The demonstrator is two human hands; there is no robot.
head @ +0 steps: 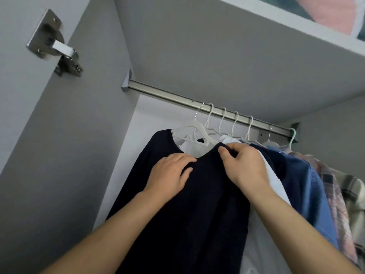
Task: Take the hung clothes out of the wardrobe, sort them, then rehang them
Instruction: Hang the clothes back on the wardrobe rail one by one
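Note:
A dark navy top [189,210] hangs on a white hanger [189,129] at the left end of the metal rail [177,98]. My left hand [169,173] lies on the top's front just below the neckline, fingers bent against the cloth. My right hand [245,165] pinches the neckline at the right shoulder between thumb and fingers. Behind the navy top hang a white shirt [272,180], a blue denim shirt [308,184] and plaid shirts [339,186], each on its own hanger.
The wardrobe's grey side panel [69,155] stands at the left with a metal door hinge [59,50]. A shelf [276,36] runs above the rail with folded pink and dark fabric [324,12] on it. The rail's left part is bare.

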